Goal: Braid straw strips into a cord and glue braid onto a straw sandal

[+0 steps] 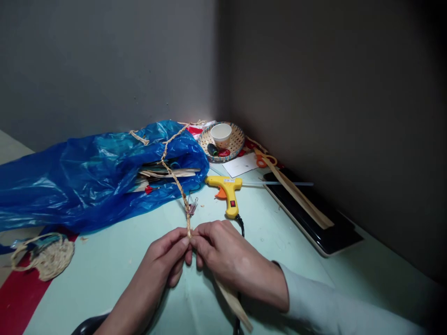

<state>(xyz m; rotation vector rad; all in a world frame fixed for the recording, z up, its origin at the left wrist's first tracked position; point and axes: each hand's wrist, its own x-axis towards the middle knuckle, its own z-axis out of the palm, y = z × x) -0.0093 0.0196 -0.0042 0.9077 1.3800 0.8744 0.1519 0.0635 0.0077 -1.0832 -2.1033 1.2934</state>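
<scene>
Our left hand (167, 256) and right hand (225, 253), equally close, both pinch the near end of the braided cord (179, 187), whose long axis runs toward eleven o'clock.

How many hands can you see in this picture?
2: the left hand and the right hand, side by side with fingertips together at the near end of the straw-coloured braid. No others show.
</scene>
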